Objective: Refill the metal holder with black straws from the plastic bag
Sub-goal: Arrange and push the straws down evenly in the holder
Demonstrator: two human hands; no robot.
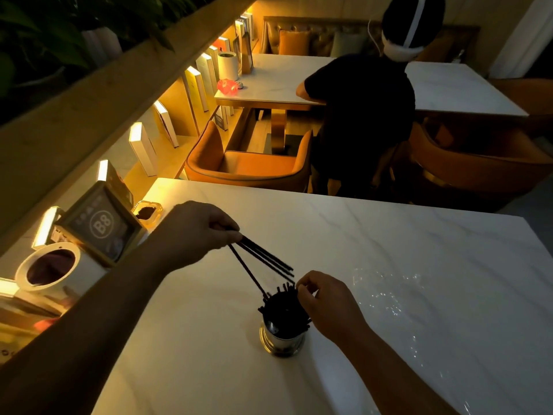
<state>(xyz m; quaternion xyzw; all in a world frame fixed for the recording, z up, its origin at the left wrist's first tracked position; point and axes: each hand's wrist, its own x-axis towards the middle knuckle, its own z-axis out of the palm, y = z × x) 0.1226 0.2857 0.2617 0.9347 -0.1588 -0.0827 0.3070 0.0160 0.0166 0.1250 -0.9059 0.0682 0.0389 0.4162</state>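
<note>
A round metal holder (pixel 281 339) stands on the white marble table (pixel 389 235), packed with black straws (pixel 282 304) that stick out of its top. My left hand (pixel 200 232) hovers above and to the left, pinching a small bundle of black straws (pixel 263 262); one of them slants down into the holder. My right hand (pixel 326 304) rests at the holder's right side, fingertips pinched at the tops of the straws there. The clear plastic bag (pixel 398 298) lies flat on the table to the right, barely visible but for its glints.
At the table's left edge stand a framed "B8" sign (pixel 101 226), a white cylindrical bin (pixel 51 271) and a glass ashtray (pixel 148 212). Orange armchairs (pixel 248 163) and a person in dark clothes (pixel 362 115) are beyond the far edge.
</note>
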